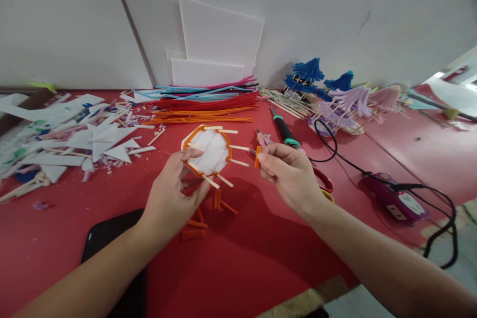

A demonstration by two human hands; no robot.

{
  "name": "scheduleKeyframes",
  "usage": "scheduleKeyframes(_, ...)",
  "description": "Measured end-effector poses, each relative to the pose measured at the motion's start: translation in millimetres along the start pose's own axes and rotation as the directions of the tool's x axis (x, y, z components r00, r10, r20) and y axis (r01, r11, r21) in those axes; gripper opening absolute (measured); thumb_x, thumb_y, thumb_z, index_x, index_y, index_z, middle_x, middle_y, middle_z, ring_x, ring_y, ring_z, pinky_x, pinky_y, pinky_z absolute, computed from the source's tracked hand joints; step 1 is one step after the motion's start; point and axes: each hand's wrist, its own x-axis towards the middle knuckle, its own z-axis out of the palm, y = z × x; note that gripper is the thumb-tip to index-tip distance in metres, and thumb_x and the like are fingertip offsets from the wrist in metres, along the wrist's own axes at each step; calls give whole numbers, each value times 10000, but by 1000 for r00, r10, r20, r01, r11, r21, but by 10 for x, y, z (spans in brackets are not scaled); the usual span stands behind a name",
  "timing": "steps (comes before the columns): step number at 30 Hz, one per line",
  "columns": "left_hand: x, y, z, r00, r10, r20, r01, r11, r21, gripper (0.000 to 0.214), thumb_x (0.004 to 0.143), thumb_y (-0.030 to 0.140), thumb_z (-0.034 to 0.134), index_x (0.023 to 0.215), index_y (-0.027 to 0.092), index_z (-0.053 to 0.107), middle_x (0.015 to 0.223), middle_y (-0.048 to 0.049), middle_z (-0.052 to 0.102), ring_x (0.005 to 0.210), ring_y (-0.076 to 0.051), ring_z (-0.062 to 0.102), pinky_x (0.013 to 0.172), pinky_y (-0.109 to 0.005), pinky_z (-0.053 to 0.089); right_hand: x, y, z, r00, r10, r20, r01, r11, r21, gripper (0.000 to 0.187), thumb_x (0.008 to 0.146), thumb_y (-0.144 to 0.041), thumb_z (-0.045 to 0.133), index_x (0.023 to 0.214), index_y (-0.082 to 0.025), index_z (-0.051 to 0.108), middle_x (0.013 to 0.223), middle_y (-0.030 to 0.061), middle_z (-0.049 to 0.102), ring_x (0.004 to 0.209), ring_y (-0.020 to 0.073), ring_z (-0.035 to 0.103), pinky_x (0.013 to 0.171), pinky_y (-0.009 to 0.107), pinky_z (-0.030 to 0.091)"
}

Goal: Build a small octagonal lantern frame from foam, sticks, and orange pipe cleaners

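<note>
My left hand [175, 191] is closed on a white octagonal foam piece [208, 151] edged in orange, with several thin wooden sticks jutting from its rim. It holds the piece tilted above the red table. My right hand [288, 174] is pinched on a small metal tool whose tip carries a short orange piece [257, 155] close to one stick on the right side of the octagon. Several short orange pieces [208, 216] lie on the table under the hands.
Orange, red, blue and pink pipe cleaners [204, 104] lie by the wall under white foam sheets [219, 39]. White foam scraps [74, 134] cover the left. A black-and-teal tool [283, 129], black cable [428, 194], purple device [395, 198], tassel crafts [335, 94] and a black object [112, 238] surround the hands.
</note>
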Motion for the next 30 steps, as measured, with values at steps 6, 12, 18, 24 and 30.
scheduleKeyframes(6, 5, -4, 14, 998, 52, -25, -50, 996, 75, 345, 776, 172, 598, 1095, 210, 471, 1109, -62, 626, 928, -195, 700, 636, -224, 619, -37, -3, 30, 997, -75, -7, 74, 992, -98, 154, 751, -284, 666, 668, -172, 600, 520, -63, 455, 478, 56, 362, 458, 217, 271)
scheduleKeyframes(12, -3, 12, -7, 997, 69, -26, -65, 990, 128, 356, 760, 167, 617, 1089, 205, 487, 1085, -64, 645, 898, -191, 701, 586, -207, 609, -88, -79, 97, 991, -133, -19, 121, 947, -296, 148, 753, -288, 624, 680, -164, 589, 534, -56, 456, 480, 59, 353, 445, 213, 283)
scheduleKeyframes(18, -11, -21, 3, 1000, 17, 1, -17, 1000, 26, 372, 768, 197, 612, 1114, 208, 475, 1136, -70, 609, 985, -206, 677, 683, -253, 619, -97, -93, 102, 989, -145, -25, 128, 931, -341, 151, 738, -280, 613, 655, -160, 575, 538, -47, 476, 478, 59, 361, 441, 209, 292)
scheduleKeyframes(24, -11, -23, 13, 1000, 23, 2, -23, 999, 31, 384, 762, 187, 624, 1116, 209, 476, 1119, -60, 619, 989, -203, 675, 693, -251, 618, -104, -66, 91, 991, -133, -9, 122, 934, -336, 167, 759, -299, 614, 671, -161, 578, 533, -58, 449, 478, 57, 339, 441, 213, 274)
scheduleKeyframes(30, -19, -5, 0, 999, 48, -7, -47, 997, 65, 383, 759, 162, 623, 1111, 212, 480, 1128, -62, 625, 951, -180, 683, 665, -224, 616, -99, -67, 95, 992, -124, -13, 112, 934, -338, 170, 764, -297, 610, 669, -159, 578, 531, -59, 450, 477, 56, 341, 440, 211, 274)
